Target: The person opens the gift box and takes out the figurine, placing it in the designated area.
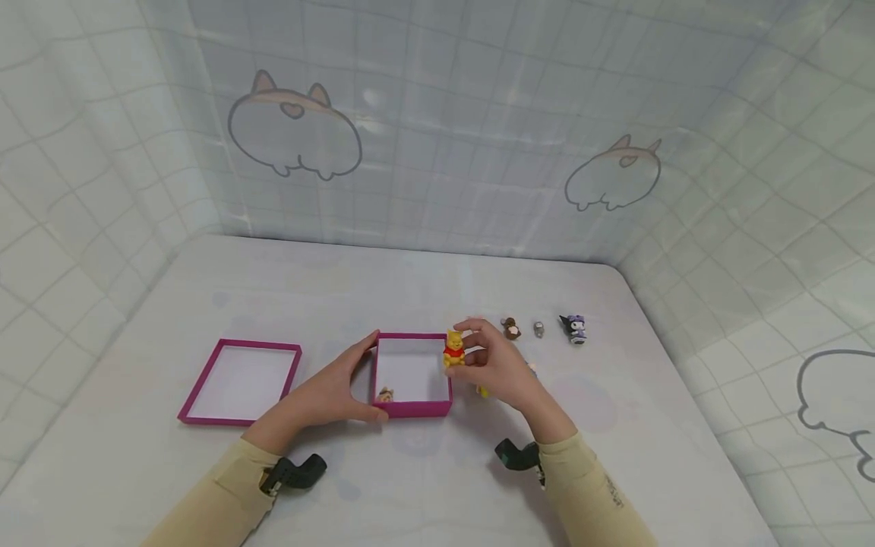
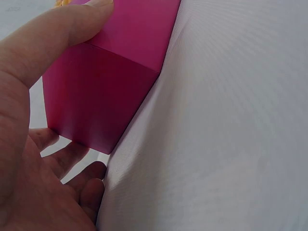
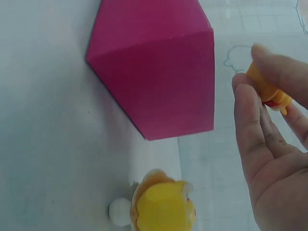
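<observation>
My left hand (image 1: 328, 391) grips a magenta box (image 1: 418, 409) at its left side, thumb on the front wall and fingers spread along the left wall toward the back corner. The box stands on the table, its white inside facing up. In its front left corner sits a small figurine (image 1: 386, 394) with a tan head. Between thumb and fingers, my right hand (image 1: 502, 372) pinches a yellow Winnie-the-Pooh figurine (image 1: 454, 351) in a red shirt. It is upright in the head view, over the box's right rim. The right wrist view shows this figurine (image 3: 264, 84) raised above the box's rim level.
Left of the box lies a magenta-rimmed lid (image 1: 242, 380), white inside up. A yellow figurine (image 3: 161, 207) stands just right of the box, partly hidden by my right hand in the head view. Further back right are brown (image 1: 511, 328), small grey (image 1: 538, 329) and black-and-purple figurines (image 1: 575, 329).
</observation>
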